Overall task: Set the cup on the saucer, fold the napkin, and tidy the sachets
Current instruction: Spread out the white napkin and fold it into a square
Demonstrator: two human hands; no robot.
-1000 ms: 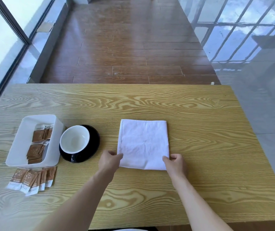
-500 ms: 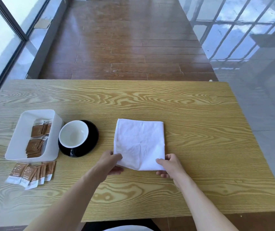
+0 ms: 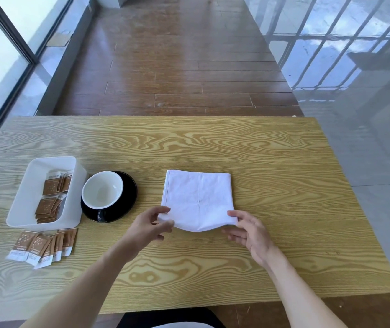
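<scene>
Napkin (image 3: pixel 198 200) corners rise off the tabletop (image 3: pixel 284 174), where a moment ago the near edge lay flat: left hand (image 3: pixel 148 227) and right hand (image 3: pixel 248 229) each pinch one in their fingers, starting another fold. Cup (image 3: pixel 103 189) sits on saucer (image 3: pixel 127 192); loose sachets (image 3: pixel 45 245) wait outside the tray (image 3: pixel 26 200).

1. White cup (image 3: pixel 102 190) is sitting upright on black saucer (image 3: pixel 127 197).
2. White folded napkin (image 3: pixel 198 197) is lying flat, near edge lifting.
3. Brown sachets (image 3: pixel 43 246) are lying fanned beside the tray's sachets (image 3: pixel 50 198).
</scene>
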